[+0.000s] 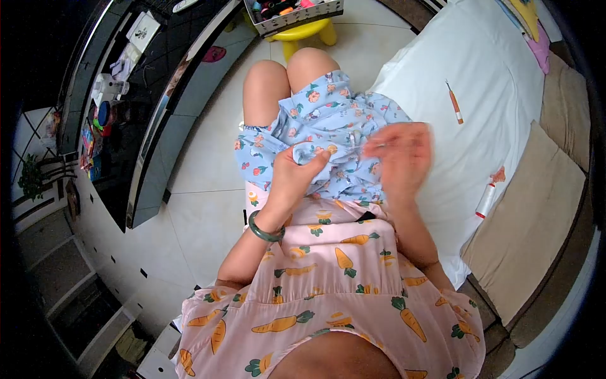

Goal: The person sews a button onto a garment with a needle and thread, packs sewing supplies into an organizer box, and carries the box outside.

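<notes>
"Head view: report the hands."

"Left hand (pixel 293 177) pinches a raised fold of the blue floral cloth (pixel 341 126) between thumb and fingers. Right hand (pixel 404 158) is just beside it, blurred, its fingers drawn in toward the fold. Whether it grips anything cannot be determined; a faint pale line near its fingertips is too fine to identify."

"Location of the cloth?"

"Spread over the lap, bunched in loose folds, knees bare beyond it."

"Assessment of the handwork?"

"It appears to be fine, close work at that fold. Recommended: a firm left pinch near the working spot, the cloth flat and taut there, a single layer if possible, so that nothing underneath is caught. Right-hand movements should be short, the left thumb clear of their path."

"Loose items?"

"Orange-handled tool (pixel 455 106), thin end bare, on the white sheet (pixel 416 82) to the right. White tube (pixel 485 201) with red ends near the sheet's edge. Both well apart from the hands."
</notes>
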